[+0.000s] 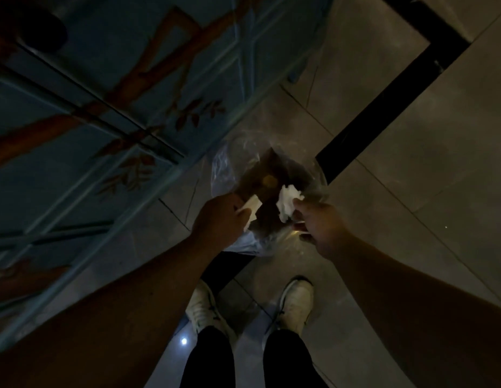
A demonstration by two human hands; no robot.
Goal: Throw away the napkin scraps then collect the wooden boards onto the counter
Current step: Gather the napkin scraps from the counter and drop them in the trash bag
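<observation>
In dim light I look straight down at a trash bin lined with a clear plastic bag on the floor. My left hand holds a flat white napkin scrap over the bin's near left rim. My right hand pinches a crumpled white napkin scrap over the bin's opening. Inside the bin lies brown paper with a yellow round spot. No wooden boards are in view.
A blue painted cabinet with orange branch patterns stands to the left. Grey floor tiles with a black strip spread to the right. My two white shoes stand just behind the bin.
</observation>
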